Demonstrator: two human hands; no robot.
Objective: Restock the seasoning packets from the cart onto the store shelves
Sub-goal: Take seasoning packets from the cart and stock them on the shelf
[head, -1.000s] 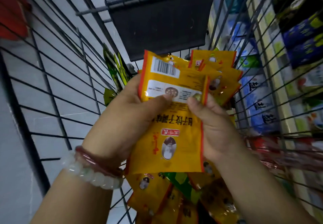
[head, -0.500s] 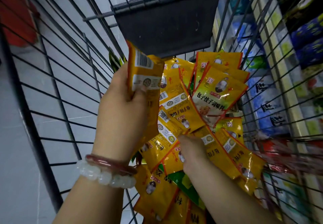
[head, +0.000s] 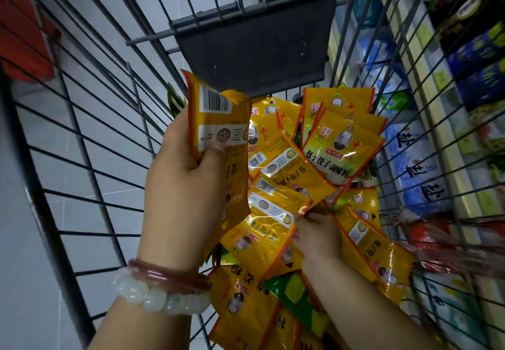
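Several yellow seasoning packets (head: 336,147) lie heaped inside the wire cart (head: 90,158). My left hand (head: 183,186) is raised above the heap and grips a stack of yellow packets (head: 218,131) upright, barcode side toward me, thumb pressed on the front. My right hand (head: 317,235) is down in the pile, fingers closed on the edge of a yellow packet (head: 276,207). A few green packets (head: 295,292) lie mixed in under the yellow ones.
The cart's dark folded seat flap (head: 254,49) stands at the far end. Store shelves (head: 437,120) on the right hold blue salt bags (head: 418,175) and dark packaged goods. Grey tiled floor shows through the left bars, with a red object (head: 21,38) at the upper left.
My right hand left the stack and dropped into the pile, where it now grips a packet. My left hand swung the stack leftward and upright, and the view shifted closer to the cart.
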